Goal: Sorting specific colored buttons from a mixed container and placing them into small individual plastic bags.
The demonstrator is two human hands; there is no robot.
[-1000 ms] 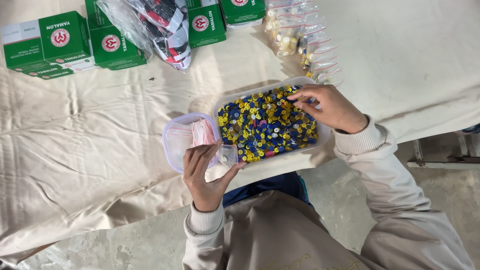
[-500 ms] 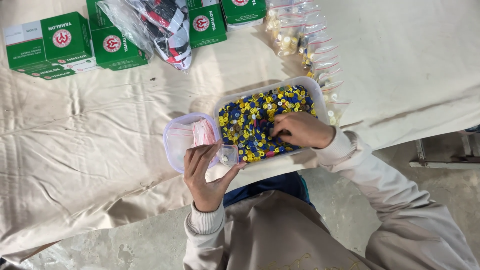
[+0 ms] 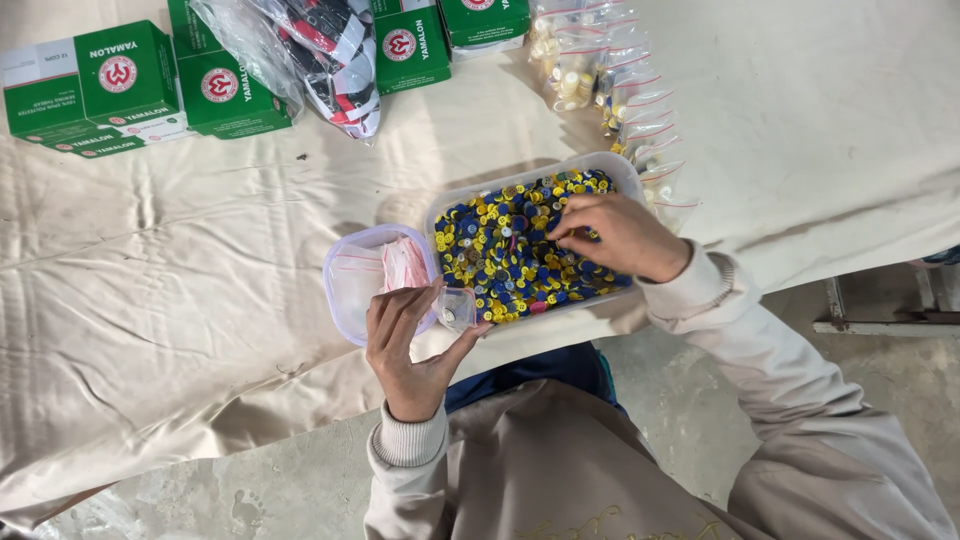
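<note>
Two bare hands work at the near edge of a cloth-covered table (image 3: 150,270), seen from above. The left hand (image 3: 415,345) pinches a small clear bag (image 3: 458,308) between thumb and fingers, holding it open-side up just at the near left corner of a tray; a few small pieces show inside the bag. The right hand (image 3: 615,235) rests in the tray (image 3: 625,172), fingers drawn together with their tips down among the buttons (image 3: 500,250), though whether they grip one cannot be told. The buttons are small and round, mostly blue and yellow with a few other colours, and they cover the floor of the clear rectangular tray. Just left of the tray, touching it, sits a smaller clear tub (image 3: 350,290) holding a stack of flat clear bags with pink-red strips; the left hand's fingers overlap its near edge. Both sleeves are pale beige with ribbed cuffs. Farther back on the table, a heap of filled clear bags (image 3: 600,75) with red seal lines lies just beyond the tray. Several green boxes (image 3: 100,85) stand along the far edge, and a large clear plastic sack (image 3: 310,50) with red, black and white contents lies between them. Bare concrete floor (image 3: 250,490) shows below the table edge.
</note>
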